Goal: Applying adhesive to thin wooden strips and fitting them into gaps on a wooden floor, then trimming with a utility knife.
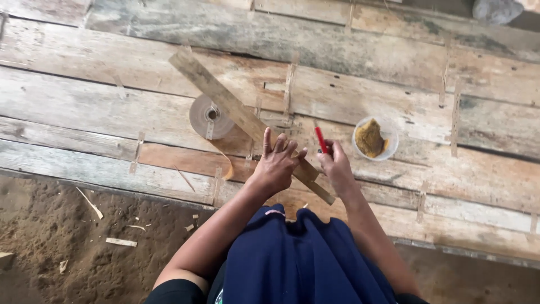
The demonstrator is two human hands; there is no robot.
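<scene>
Now, left hand (277, 163) splayed flat on wooden strip (242, 115), right hand (336, 165) gripping red pencil (320, 139)

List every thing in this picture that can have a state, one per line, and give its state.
Wooden slat: lying slantwise on the planks, pinned at its near end.
Left hand: pressed on the slat, fingers spread.
Right hand: closed around a red pen.
Red pen: held, pointing up and away.
Tape roll: lying flat, partly under the slat.
Clear bowl: upright, holding a brownish-yellow mass.
</scene>
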